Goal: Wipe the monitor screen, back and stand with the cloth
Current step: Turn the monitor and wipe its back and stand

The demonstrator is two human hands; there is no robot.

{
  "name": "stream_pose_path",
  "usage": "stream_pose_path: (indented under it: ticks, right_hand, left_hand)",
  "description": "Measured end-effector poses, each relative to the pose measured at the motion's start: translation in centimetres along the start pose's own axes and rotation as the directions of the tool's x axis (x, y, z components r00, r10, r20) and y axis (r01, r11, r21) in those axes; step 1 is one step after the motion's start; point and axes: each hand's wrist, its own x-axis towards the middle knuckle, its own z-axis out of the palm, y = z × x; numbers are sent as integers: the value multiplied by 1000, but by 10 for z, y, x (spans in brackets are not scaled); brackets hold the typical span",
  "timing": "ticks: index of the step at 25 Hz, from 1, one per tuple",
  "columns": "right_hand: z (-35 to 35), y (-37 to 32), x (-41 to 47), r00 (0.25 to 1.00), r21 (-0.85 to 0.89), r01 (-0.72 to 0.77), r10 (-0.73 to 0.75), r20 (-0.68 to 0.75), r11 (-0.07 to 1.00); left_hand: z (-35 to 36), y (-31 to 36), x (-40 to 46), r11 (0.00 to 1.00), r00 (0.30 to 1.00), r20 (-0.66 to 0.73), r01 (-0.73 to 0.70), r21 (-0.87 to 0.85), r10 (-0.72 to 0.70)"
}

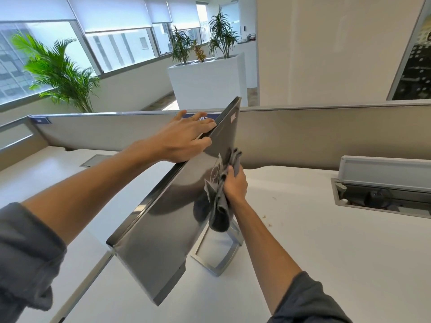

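Monitor (168, 220) stands on the white counter (326, 229), back panel facing the camera and to the right, screen side turned away left and not visible. Its long axis runs from near-left bottom corner up to the far top corner by the partition (303, 131), panel looks tilted on its stand (221, 257). Right hand (235, 185) grips a bunched grey cloth (220, 206) pressed against the back near the logo, just above the stand neck. Left hand (184, 138) lies over the top edge, fingers mostly straight, steadying the panel. Judged progress: back wipe is under way, around mid-panel; whether the screen is already done can't be told from here; the stand looks not yet wiped. A few crumbs on the counter to the right, open cable box (382, 190) further right.
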Motion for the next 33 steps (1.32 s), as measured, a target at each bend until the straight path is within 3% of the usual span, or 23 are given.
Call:
stream_pose_path:
  ticks: [3,7,9,11,13,15,17,18,20,23,25,27,30,33]
  right_hand:
    - [-16,11,4,1000,-153,10,-6,31,988]
    - [-31,-63,24,955,108,290,-280,-103,951]
    - [-25,-89,37,890,116,454,-442,-110,884]
    - [-11,-90,51,863,81,503,-496,-92,861]
    - [1,-70,68,913,94,406,-398,-93,909]
    - [2,-43,83,982,97,189,-187,-32,977]
    - [-3,-16,90,997,-6,-15,16,74,1000]
    - [-7,-10,91,994,-68,-36,43,98,997]
    - [-16,-22,94,998,-62,61,-59,31,996]
    - [-23,-87,103,948,149,309,-291,-130,939]
    - [-18,-118,112,921,206,389,-378,-93,898]
    - [-8,-117,122,931,236,360,-362,-40,902]
    - [5,-73,131,980,321,168,-192,43,932]
    - [16,-10,129,996,216,-9,-10,89,976]
  left_hand:
    - [-3,6,10,996,1000,-18,-3,95,4]
    - [-2,7,33,989,999,35,5,150,-10]
    - [-1,5,43,988,999,46,-7,155,-1]
    - [-1,2,47,986,1000,27,-14,165,10]
    - [0,-1,47,986,1000,9,-12,167,11]
    - [1,-1,44,986,1000,-1,-13,166,13]
    - [0,1,44,984,1000,4,-18,178,17]
    - [-1,3,44,980,1000,4,-26,196,26]
    - [-2,5,48,962,999,-4,-51,269,55]
    - [-4,7,56,944,999,10,-50,325,49]
    - [-3,6,60,953,999,29,-49,300,42]
    - [-3,3,60,962,998,43,-54,266,44]
    - [-1,-4,55,977,999,37,-45,210,38]
    - [0,-1,56,974,998,34,-52,221,46]
